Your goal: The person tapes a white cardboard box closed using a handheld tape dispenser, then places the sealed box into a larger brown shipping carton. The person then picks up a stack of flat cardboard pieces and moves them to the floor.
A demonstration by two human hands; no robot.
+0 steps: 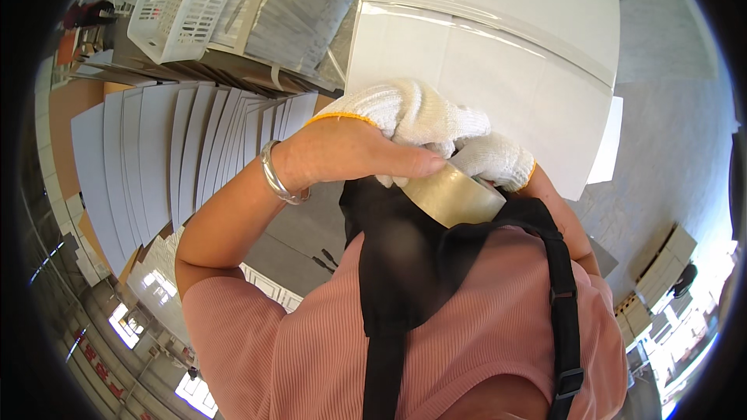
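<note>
A wide roll of clear, yellowish packing tape (451, 193) is held close against my chest, in front of a black apron. My left hand (393, 120) wears a white knitted glove with an orange cuff edge. Its bare thumb presses on the roll's outer face, and its fingers are curled behind. My right hand (499, 162), gloved in the same way, is closed at the roll's far side; its fingertips are partly hidden. Just beyond both hands stands a large white carton (482, 70), with clear tape running along its top seam.
To the left, a row of white and brown cardboard sheets (179, 148) stands on edge. Behind it are a white perforated plastic basket (183, 4) and a grey stack (299, 19) of flat pieces. Cartons (665, 260) stand on the grey floor (661, 140) at the right.
</note>
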